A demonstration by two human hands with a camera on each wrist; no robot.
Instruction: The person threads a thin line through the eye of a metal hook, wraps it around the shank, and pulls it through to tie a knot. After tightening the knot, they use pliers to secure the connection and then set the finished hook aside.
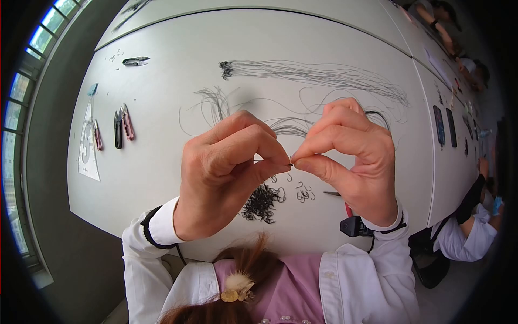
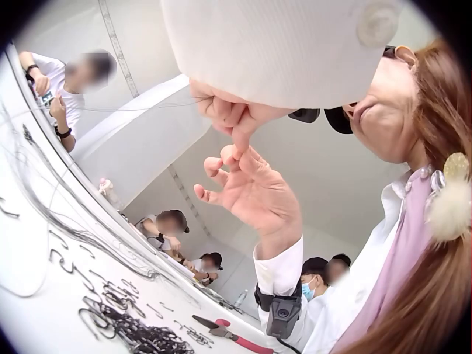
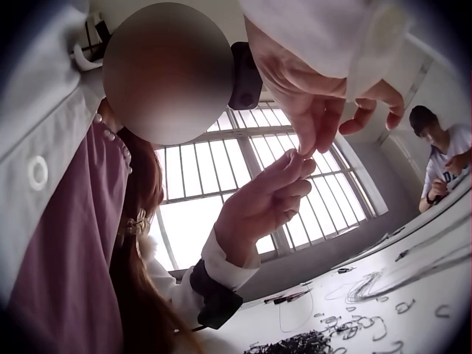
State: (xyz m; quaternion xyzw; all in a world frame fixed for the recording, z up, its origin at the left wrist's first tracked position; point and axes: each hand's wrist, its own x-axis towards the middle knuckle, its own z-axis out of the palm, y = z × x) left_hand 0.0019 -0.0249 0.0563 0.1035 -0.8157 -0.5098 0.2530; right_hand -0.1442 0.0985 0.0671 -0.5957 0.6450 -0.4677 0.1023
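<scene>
Thumb and forefinger of my left hand [image 1: 226, 156] pinch a small dark fish hook [image 1: 292, 165], mostly hidden by the fingertips. My right hand [image 1: 353, 154] meets it tip to tip and pinches thin fishing line at the same spot; its other fingers are bent. Both hands are raised over the table. In the left wrist view a fine strand [image 2: 151, 108] runs to the left hand. Beneath the hands lies a pile of black fish hooks [image 1: 261, 205], with several loose hooks [image 1: 305, 192] beside it.
A bundle of lines [image 1: 313, 70] stretches across the table [image 1: 172, 43]; more line [image 1: 216, 102] lies nearer. At left are thread snips [image 1: 118, 129], pink snips [image 1: 128, 123] and a set square [image 1: 88, 151]. A red-handled tool [image 2: 236, 338] lies by the right forearm. Other people sit beyond.
</scene>
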